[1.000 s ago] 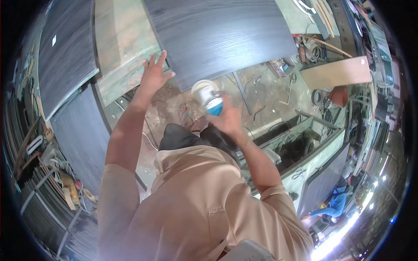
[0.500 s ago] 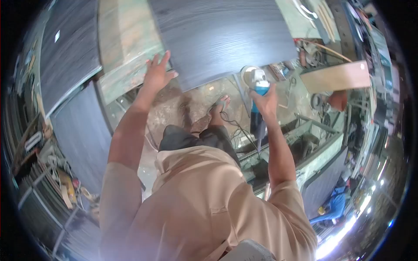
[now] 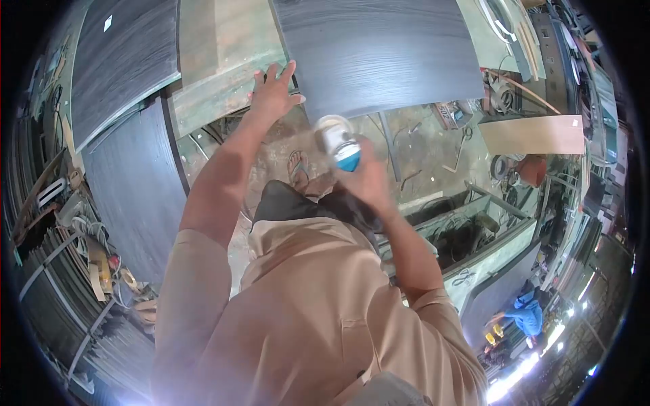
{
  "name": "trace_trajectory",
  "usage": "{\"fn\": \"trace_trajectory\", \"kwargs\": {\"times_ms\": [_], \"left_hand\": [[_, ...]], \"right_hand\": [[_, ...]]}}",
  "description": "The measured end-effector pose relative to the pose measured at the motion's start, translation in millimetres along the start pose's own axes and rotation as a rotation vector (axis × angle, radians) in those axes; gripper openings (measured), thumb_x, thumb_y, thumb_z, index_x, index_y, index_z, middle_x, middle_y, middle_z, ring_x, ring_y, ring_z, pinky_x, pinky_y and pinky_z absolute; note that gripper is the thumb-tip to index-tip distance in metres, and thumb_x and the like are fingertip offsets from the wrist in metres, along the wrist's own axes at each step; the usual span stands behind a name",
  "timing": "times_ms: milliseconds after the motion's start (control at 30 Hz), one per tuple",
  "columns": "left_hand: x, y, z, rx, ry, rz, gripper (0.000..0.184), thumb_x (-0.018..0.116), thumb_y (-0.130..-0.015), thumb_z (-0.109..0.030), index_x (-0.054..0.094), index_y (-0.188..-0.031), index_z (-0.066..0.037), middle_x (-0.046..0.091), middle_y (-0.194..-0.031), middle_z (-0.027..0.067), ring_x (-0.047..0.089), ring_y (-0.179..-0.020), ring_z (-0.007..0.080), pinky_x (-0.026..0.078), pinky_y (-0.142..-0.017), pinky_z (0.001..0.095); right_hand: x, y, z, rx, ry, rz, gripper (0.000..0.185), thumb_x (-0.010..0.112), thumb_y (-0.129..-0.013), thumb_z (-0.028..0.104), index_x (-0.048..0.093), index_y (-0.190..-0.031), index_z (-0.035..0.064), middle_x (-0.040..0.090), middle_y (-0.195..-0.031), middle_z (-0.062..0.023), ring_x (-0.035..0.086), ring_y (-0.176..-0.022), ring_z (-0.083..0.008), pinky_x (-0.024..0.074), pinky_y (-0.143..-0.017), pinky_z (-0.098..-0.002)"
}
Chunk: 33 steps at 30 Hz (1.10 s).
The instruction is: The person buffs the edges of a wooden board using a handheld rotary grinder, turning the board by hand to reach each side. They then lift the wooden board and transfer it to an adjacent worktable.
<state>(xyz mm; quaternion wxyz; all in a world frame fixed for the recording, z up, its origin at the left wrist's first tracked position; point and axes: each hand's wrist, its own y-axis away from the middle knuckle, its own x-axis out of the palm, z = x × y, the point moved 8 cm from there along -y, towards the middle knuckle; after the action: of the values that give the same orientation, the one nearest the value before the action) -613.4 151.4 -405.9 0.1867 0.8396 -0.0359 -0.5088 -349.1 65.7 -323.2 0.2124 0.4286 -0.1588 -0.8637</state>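
Note:
My right hand (image 3: 367,177) is wrapped round a blue angle grinder (image 3: 347,157) with a silver head and a pale round disc. The disc is at the near edge of a dark wood-grain panel (image 3: 386,57), close to its left corner; I cannot tell whether it touches. Motion blurs the grinder and this hand. My left hand (image 3: 275,98) has its fingers spread at the panel's left corner, over the edge of the pale greenish worktop (image 3: 227,88). It holds nothing.
Another dark panel (image 3: 125,61) lies at the left, and one (image 3: 135,189) stands below it. At the right are a light board (image 3: 535,135), an orange-brown container (image 3: 531,171) and a metal frame (image 3: 491,227). A person in blue (image 3: 525,314) is at the lower right.
My right hand has moved the grinder left along the panel's near edge, towards its left corner. My left hand stays spread by that corner. The view has shifted a little.

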Motion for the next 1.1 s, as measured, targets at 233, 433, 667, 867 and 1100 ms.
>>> {"fn": "trace_trajectory", "kwargs": {"times_ms": [233,433,667,867,1100], "left_hand": [[-2,3,-1,-0.031,0.021,0.031,0.094,0.077,-0.088,-0.044,0.022,-0.164,-0.033,0.019,-0.169,0.019,0.018,-0.149,0.0588,0.04,-0.106,0.078],[8,-8,9,0.024,0.006,0.01,0.095,0.078,-0.087,-0.045,0.022,-0.164,-0.034,0.021,-0.168,0.0183,0.019,-0.149,0.0585,0.041,-0.105,0.0766],[11,-11,15,0.038,-0.034,-0.017,0.1,0.08,-0.084,-0.048,0.022,-0.164,-0.036,0.023,-0.168,0.0156,0.021,-0.149,0.057,0.043,-0.105,0.0742],[6,-7,10,0.012,0.004,-0.029,0.097,0.079,-0.086,-0.047,0.022,-0.164,-0.035,0.022,-0.168,0.0167,0.02,-0.149,0.0579,0.043,-0.105,0.0746],[-8,5,-3,0.007,-0.032,-0.028,0.096,0.077,-0.087,-0.047,0.023,-0.164,-0.03,0.028,-0.163,0.0288,0.025,-0.146,0.0622,0.034,-0.117,0.0634]], "right_hand": [[-65,-8,-53,0.106,-0.077,-0.383,0.072,0.085,-0.076,0.032,0.052,-0.134,0.0061,0.072,-0.108,-0.025,0.07,-0.101,-0.0429,0.0555,-0.084,-0.0468],[-7,5,-10,-0.077,-0.053,-0.283,0.075,0.086,-0.075,0.032,0.049,-0.137,0.0088,0.072,-0.104,-0.0222,0.072,-0.095,-0.0391,0.0558,-0.086,-0.0476],[-41,-13,-42,0.023,-0.104,-0.152,0.075,0.082,-0.077,0.037,0.047,-0.139,0.0124,0.072,-0.104,-0.0276,0.071,-0.1,-0.0436,0.0541,-0.091,-0.0502],[-126,-35,-103,0.195,-0.187,-0.423,0.074,0.085,-0.075,0.028,0.049,-0.134,0.0009,0.072,-0.106,-0.0232,0.073,-0.1,-0.0297,0.055,-0.087,-0.0427],[-40,-8,-32,0.031,-0.263,-0.173,0.079,0.085,-0.075,0.033,0.048,-0.14,0.0066,0.07,-0.11,-0.0273,0.071,-0.1,-0.0373,0.0547,-0.089,-0.0453]]}}
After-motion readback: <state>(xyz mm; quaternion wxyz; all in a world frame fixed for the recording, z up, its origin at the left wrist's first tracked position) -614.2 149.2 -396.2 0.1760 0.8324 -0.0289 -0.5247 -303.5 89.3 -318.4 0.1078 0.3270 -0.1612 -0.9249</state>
